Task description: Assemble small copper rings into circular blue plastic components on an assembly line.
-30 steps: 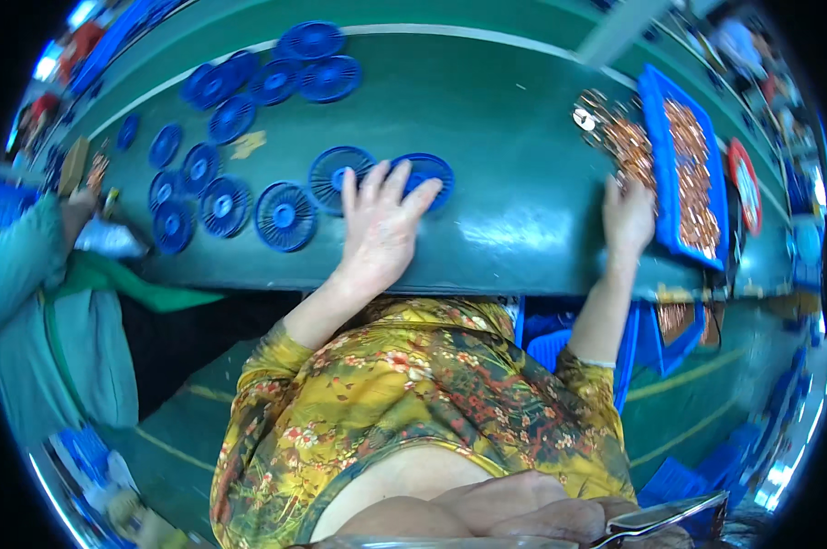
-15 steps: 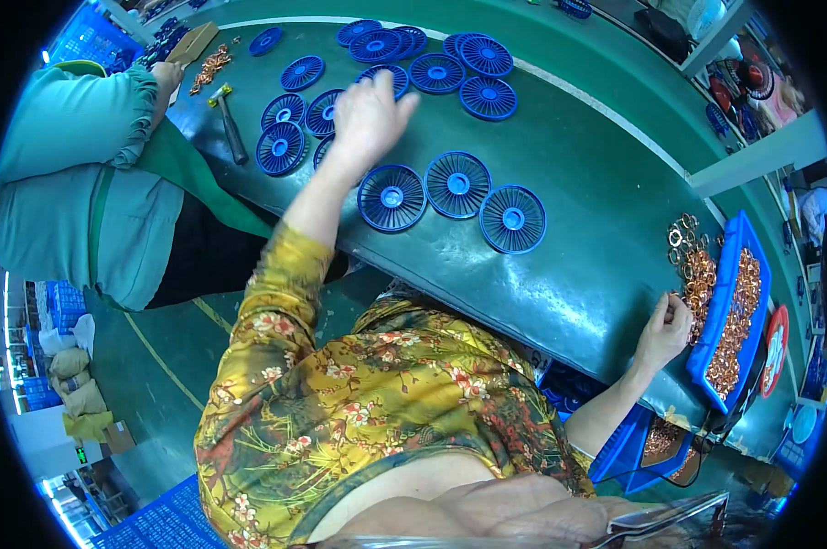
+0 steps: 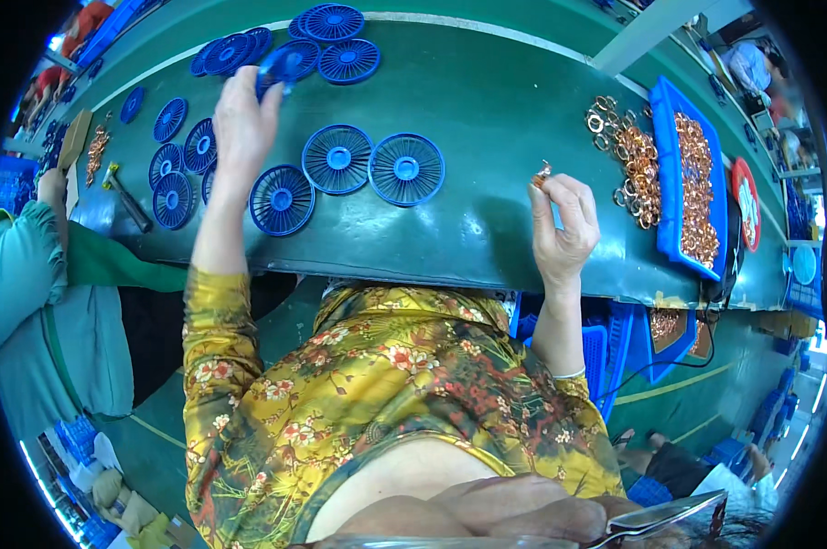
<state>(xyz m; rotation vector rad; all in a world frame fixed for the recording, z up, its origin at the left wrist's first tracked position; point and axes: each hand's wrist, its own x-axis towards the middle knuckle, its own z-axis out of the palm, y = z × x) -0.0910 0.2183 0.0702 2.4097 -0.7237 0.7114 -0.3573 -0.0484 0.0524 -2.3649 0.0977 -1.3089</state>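
Note:
My left hand (image 3: 244, 128) is over the far left part of the table, its thumb and fingers closed on the edge of a blue spoked disc (image 3: 288, 69), which is smeared by motion. My right hand (image 3: 567, 224) is raised above the table at the right, with thumb and fingertips pinched on a small copper-coloured ring (image 3: 542, 174). Whether it is more than one ring I cannot tell. Between the hands three similar discs lie in a row: a left one (image 3: 283, 199), a middle one (image 3: 338, 158) and a right one (image 3: 406, 169).
At the right, a pile of copper rings (image 3: 640, 169) lies beside a blue tray (image 3: 668, 183) filled with more. Several other discs (image 3: 349, 60) lie at the back and left. A hammer (image 3: 128, 199) rests near a co-worker's green sleeve (image 3: 25, 252) at the left.
My right hand has left the ring pile, moving left with a copper ring. My left hand now holds a blue disc lifted from the far group. The whole view has swung to the right.

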